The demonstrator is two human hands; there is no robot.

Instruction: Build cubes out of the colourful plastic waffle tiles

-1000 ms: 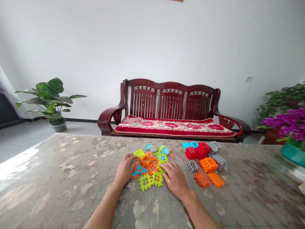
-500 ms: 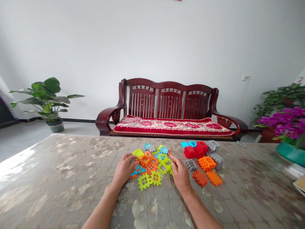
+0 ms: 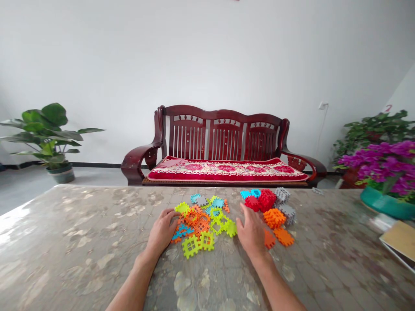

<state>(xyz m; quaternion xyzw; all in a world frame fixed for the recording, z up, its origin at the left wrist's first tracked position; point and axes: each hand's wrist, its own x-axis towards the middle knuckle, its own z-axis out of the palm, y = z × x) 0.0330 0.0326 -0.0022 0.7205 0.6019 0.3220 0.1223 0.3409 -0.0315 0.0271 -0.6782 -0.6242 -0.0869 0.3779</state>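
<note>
2 grips | left hand [image 3: 161, 232] loose, touching tile pile [image 3: 207, 218] | right hand [image 3: 251, 231] released, flat on orange tile [image 3: 269, 240]

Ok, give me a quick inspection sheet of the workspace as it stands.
Surface: marble-patterned table, glossy, glare at left.
Job's things: loose pile of flat tiles; built cubes to its right; flat orange tiles nearer.
Clutter: tan book at the right edge.
Hands: left hand on the pile's left edge, grip unclear; right hand open, flat between pile and cubes.
Cables: wall socket with cord, off the table.
Surroundings: wooden bench, potted plant, purple flowers.
</note>
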